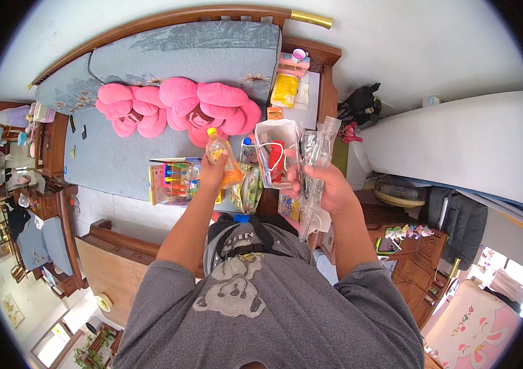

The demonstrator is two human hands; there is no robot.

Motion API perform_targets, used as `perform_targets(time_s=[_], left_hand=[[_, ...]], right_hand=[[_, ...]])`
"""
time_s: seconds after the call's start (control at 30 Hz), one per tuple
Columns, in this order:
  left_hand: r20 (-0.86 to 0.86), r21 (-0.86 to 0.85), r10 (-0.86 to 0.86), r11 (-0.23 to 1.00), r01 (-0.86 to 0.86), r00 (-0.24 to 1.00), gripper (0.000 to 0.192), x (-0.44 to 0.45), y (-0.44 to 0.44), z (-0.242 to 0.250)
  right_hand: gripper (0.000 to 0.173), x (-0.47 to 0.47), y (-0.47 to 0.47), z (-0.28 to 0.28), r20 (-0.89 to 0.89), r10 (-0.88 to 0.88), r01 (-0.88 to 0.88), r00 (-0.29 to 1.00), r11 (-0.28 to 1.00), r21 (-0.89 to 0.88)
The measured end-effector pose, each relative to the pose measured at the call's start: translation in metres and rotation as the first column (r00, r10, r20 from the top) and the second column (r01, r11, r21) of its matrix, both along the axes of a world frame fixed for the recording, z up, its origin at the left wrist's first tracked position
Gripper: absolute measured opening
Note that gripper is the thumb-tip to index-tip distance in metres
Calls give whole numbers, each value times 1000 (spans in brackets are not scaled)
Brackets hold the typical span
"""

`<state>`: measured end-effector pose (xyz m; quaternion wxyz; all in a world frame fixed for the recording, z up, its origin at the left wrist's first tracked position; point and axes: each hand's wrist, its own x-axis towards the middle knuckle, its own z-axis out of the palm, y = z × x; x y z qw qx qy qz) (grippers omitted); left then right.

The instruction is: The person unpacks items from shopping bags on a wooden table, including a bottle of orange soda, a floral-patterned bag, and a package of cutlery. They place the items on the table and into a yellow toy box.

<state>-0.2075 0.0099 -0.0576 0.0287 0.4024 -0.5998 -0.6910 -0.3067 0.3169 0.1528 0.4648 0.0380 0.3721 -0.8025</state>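
Observation:
My left hand (212, 173) is closed around a clear plastic bottle (217, 150) with a yellow cap and orange contents near its base. Crumpled clear plastic packaging (312, 184) hangs long in my right hand (323, 187), whose fingers reach to the side of a white paper bag (264, 173). The bag has white cord handles, and something red lies in it. Between the hands, a green patterned pouch (246, 189) stands below a clear bag with a blue-capped item (248, 141). Left of the bottle sits an open box of colourful toys (176, 182) on the sofa's edge.
Pink flower-shaped cushions (204, 108) rest on the blue-grey sofa (109, 157). A yellow packet (284, 91) and a cup (299, 55) are on the wooden side surface at the sofa's end. A wooden table (109, 272) stands lower left, and a fan (397, 193) lies at the right.

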Motion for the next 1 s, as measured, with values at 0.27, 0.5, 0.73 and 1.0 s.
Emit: perform_targets(time_s=[0.27,0.5,0.73,1.0], left_hand=[[-353,217,-106,957,192,929,52,14,78,162],[-95,647,78,762,2,992,18,43,85,203],[-276,728,53,664,172,960,44,55,71,216],[-360,656,-73,688,309,930,52,48,64,227]], right_hand=[[54,22,-23,-25,130,39,-36,991,999,-31],[39,77,-67,-11,90,79,-98,993,968,231],[44,62,-71,11,-58,180,-169,982,973,159],[39,67,-67,6,68,69,-77,995,990,116]])
